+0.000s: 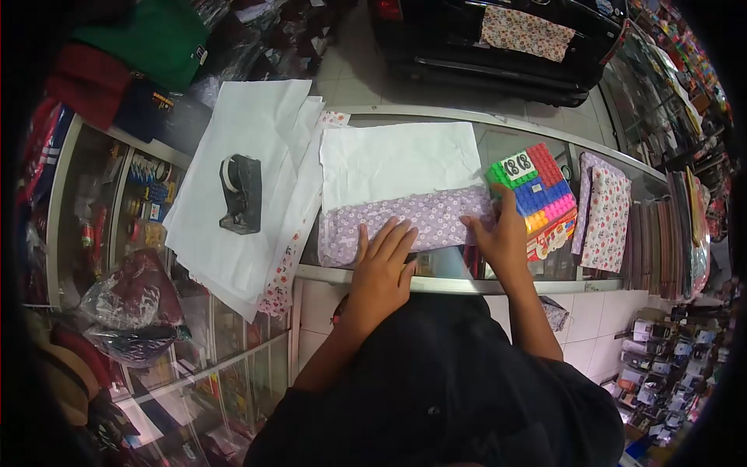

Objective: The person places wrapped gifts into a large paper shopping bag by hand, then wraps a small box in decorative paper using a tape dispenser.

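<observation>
A purple floral wrapped bundle (436, 222) lies along the near edge of a white paper sheet (401, 156) on the glass counter. My left hand (385, 261) rests on the bundle's middle, palm down with its fingers apart. At the bundle's right end is my right hand (498, 233); its thumb touches the purple paper and its index finger points up beside a colourful block toy package (537, 187). Nothing shows gripped in either hand. The underside of the bundle is hidden.
A black tape dispenser (243, 194) stands on stacked white sheets (210, 253) at the left. Folded floral paper (607, 218) lies right of the toy. Beyond the counter (373, 111) is a black car (498, 74). A plastic-wrapped bundle (136, 303) sits at the lower left.
</observation>
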A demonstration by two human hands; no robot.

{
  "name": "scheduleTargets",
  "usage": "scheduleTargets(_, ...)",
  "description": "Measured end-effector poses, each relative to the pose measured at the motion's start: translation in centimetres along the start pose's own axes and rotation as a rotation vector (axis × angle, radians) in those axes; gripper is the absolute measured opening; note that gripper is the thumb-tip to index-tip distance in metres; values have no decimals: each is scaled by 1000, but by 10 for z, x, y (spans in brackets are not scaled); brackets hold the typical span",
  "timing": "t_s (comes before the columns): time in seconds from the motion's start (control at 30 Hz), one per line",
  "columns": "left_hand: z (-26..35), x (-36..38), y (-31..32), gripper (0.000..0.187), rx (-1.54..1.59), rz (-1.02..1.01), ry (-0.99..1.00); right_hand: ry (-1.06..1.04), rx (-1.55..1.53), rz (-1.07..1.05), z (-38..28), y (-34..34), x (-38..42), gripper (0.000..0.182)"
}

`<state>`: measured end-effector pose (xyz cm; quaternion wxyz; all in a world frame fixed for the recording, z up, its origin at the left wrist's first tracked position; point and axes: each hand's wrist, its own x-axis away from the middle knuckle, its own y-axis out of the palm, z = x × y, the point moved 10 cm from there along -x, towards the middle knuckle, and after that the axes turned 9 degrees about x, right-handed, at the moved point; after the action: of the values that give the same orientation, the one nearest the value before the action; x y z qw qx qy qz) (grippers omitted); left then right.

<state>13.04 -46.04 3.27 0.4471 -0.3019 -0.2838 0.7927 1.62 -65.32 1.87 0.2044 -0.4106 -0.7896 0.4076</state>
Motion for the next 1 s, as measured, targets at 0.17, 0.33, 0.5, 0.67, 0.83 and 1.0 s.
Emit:
scheduleTargets(0.17, -6, -5, 1, 46, -27, -34, -3, -496, 141, 278, -60, -28, 16, 68)
scheduleTargets(0.33, -12, -10, -1, 50, 108, -32, 23, -909, 66, -155, -96, 42, 42, 61)
scheduleTargets(0.5, -22, -15, -11, 54, 175, -39, 31, -950, 81, -85, -92, 52, 40, 57)
scheduleTargets(0.67, -39, -19, -22, 61, 202, -21, -111, -960, 50, -112, -98, 43, 36, 50)
scheduleTargets(0.83, -43, -24, -23, 61, 210, -53, -117, -923, -37, -92, -94, 40, 31, 48)
scheduleTargets(1.0, -42, -26, -21, 58, 193, -58, -114, -872, -77, -142, -92, 39, 28, 51)
